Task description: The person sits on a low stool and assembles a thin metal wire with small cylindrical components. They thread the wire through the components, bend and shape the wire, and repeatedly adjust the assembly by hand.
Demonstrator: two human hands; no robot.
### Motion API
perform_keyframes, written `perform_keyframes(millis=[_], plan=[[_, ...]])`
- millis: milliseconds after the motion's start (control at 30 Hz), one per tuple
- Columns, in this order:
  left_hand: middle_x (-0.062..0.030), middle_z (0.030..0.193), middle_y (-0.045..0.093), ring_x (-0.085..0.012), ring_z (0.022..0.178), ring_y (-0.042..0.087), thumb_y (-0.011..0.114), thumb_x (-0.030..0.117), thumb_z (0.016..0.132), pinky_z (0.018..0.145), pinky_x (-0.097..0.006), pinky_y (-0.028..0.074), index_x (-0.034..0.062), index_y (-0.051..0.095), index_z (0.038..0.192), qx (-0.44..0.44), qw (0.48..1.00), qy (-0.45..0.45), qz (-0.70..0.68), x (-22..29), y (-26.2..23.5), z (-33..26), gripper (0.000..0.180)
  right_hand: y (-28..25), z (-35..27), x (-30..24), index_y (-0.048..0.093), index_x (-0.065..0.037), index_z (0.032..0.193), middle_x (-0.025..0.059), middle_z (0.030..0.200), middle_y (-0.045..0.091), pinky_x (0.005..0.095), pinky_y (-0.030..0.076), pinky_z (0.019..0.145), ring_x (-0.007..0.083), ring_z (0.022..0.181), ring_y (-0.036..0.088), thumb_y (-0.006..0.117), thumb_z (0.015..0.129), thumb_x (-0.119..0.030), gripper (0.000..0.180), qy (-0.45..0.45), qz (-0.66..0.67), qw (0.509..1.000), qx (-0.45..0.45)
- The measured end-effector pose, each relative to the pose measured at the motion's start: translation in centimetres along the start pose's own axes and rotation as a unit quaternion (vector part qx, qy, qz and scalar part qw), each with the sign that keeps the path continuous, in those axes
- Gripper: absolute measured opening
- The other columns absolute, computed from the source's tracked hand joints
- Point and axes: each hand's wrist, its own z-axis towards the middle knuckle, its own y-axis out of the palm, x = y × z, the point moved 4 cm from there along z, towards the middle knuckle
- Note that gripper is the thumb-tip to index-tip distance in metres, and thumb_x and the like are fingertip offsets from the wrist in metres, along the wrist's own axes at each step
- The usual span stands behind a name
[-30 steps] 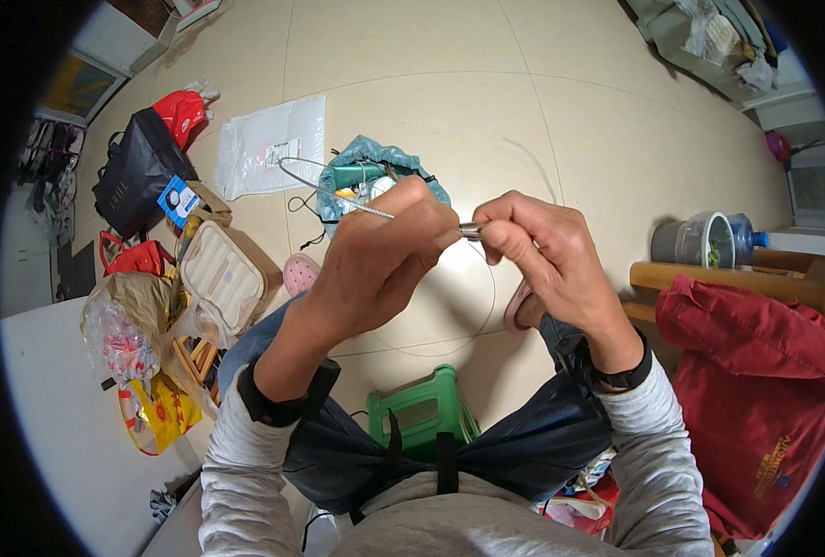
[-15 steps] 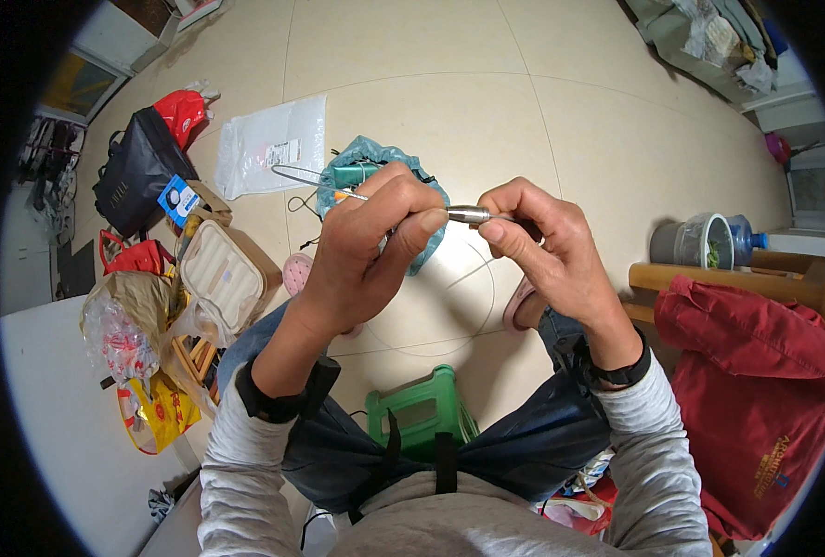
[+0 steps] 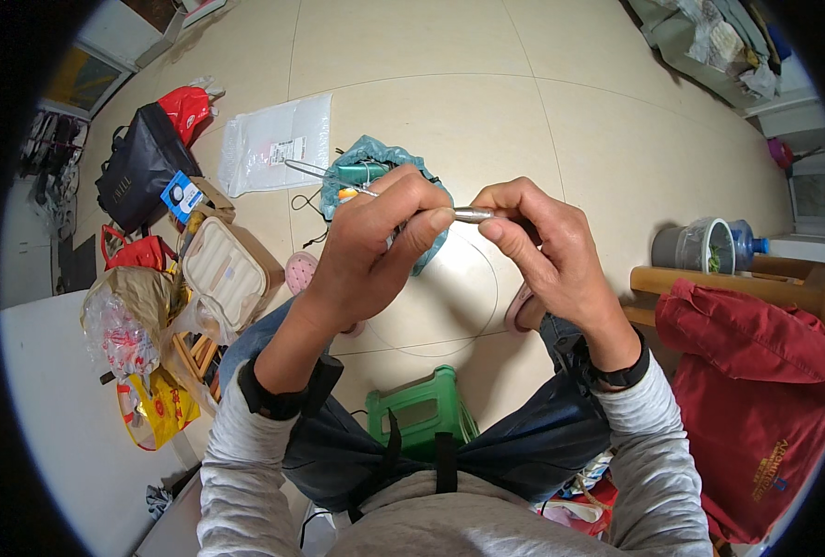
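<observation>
Between my hands a slim silver metal piece [image 3: 473, 214], tapered toward its right end, is held level. My left hand [image 3: 380, 223] pinches its left end between thumb and fingers. A narrow grey loop [image 3: 312, 168], like bent wire, sticks out leftward behind this hand; whether it joins the metal piece is hidden. My right hand [image 3: 538, 232] pinches the right end with thumb and forefinger. Below and beyond my hands, a teal drawstring bag [image 3: 368, 150] lies open on the floor with a green item inside, partly covered by my left hand.
A green plastic stool [image 3: 419, 408] stands between my legs. At left are a white plastic mailer [image 3: 278, 144], a black bag [image 3: 143, 167], a beige lidded box [image 3: 222, 269] and several plastic bags. A dark red garment [image 3: 747, 399] hangs over wooden furniture [image 3: 737, 283] at right.
My hands remain close together on the silver piece, with slightly shifted fingers. Less of the piece's wider left part shows now. The view has shifted slightly.
</observation>
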Motion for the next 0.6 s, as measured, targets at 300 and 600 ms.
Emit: perform_keyframes(millis=[300,600], plan=[[-0.0075,0.070,0.049,-0.0192,0.064,0.047,0.057,0.009,0.090,0.058,-0.031,0.037,0.0018,0.055,0.083,-0.008,1.000,0.009,-0.003,0.1,0.2,0.1,0.010,-0.2,-0.1,1.2,0.060,-0.002,0.093,0.0074,0.070,0.056,0.0270,0.042,0.056,0.0133,0.059,0.049,0.054,0.096,-0.024,0.023,0.049,0.054,0.995,-0.071],[-0.0102,0.075,0.052,-0.0244,0.066,0.051,0.054,0.011,0.091,0.060,-0.033,0.040,0.0006,0.054,0.086,-0.019,0.998,-0.054,-0.005,0.0,0.1,-0.1,0.011,0.0,0.2,0.3,0.059,0.000,0.090,-0.0024,0.067,0.049,0.0222,0.034,0.055,0.0062,0.063,0.043,0.060,0.092,-0.018,0.018,0.048,0.051,0.998,-0.009]])
